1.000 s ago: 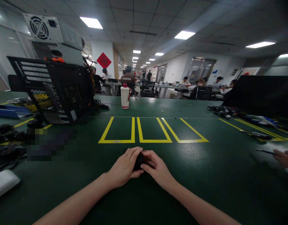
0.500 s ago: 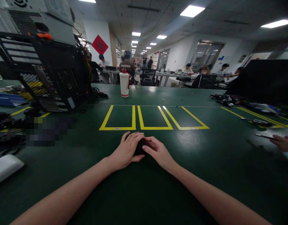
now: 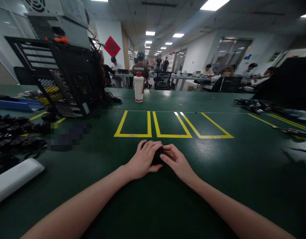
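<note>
"Hands?"
"Left hand [image 3: 143, 160] is clasping a black object [image 3: 156, 157], fingers [image 3: 153, 147] wrapping over it. Right hand [image 3: 177, 163] is touching its right end; can't tell if those fingers are gripping."
"Object's where?"
"Showing between both hands, nearer than the yellow outlines [image 3: 174, 135] on the green surface [image 3: 153, 209]. White bottle [image 3: 139, 89] is standing beyond."

A brown shirt [image 3: 138, 73] bears a word — PUMPKIN [image 3: 139, 68].

The view has dipped and swung left, putting the bare left hand [image 3: 143, 161] and bare right hand [image 3: 178, 162] higher and farther right in frame; a co-worker's hand has slipped out at right (leaving its thin dark rod [image 3: 298, 149]).
</note>
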The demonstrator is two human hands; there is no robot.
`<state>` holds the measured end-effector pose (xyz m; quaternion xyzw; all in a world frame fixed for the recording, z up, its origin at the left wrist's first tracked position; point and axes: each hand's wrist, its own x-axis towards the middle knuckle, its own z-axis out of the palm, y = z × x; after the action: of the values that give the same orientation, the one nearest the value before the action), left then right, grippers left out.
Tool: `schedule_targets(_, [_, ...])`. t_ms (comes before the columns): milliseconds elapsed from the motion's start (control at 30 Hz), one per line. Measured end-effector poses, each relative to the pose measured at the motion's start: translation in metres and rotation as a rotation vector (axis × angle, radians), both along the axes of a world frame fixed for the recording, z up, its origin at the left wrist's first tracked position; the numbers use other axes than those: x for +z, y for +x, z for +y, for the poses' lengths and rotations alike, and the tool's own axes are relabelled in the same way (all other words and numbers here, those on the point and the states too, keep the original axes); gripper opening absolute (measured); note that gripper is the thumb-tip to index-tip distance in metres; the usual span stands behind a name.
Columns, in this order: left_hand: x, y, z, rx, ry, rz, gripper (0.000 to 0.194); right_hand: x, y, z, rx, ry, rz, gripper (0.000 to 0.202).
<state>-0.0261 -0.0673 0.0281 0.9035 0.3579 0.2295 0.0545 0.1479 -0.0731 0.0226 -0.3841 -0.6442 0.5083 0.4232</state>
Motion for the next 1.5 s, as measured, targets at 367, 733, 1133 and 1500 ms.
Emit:
schedule_targets(367, [-0.0022, -0.0010, 0.0033, -0.015, -0.007, -0.019, 0.068, -0.0043, 0.0004, -0.0027, 0.026, 0.076, -0.023, 0.021])
schedule_targets(733, [-0.0054, 0.0003, 0.0051, -0.008, -0.007, -0.012, 0.065, 0.0029, 0.0018, -0.0003, 0.032, -0.009, -0.052, 0.021])
schedule_targets(1133, [-0.0050, -0.0006, 0.0042, -0.026, 0.001, 0.011, 0.063, -0.0012, 0.0020, 0.0001, -0.006, 0.107, -0.113, 0.020])
schedule_targets(1500, [-0.0058, -0.0020, 0.0038, -0.046, 0.029, 0.018, 0.063, -0.0001, 0.0046, -0.0036, 0.056, 0.143, -0.153, 0.022])
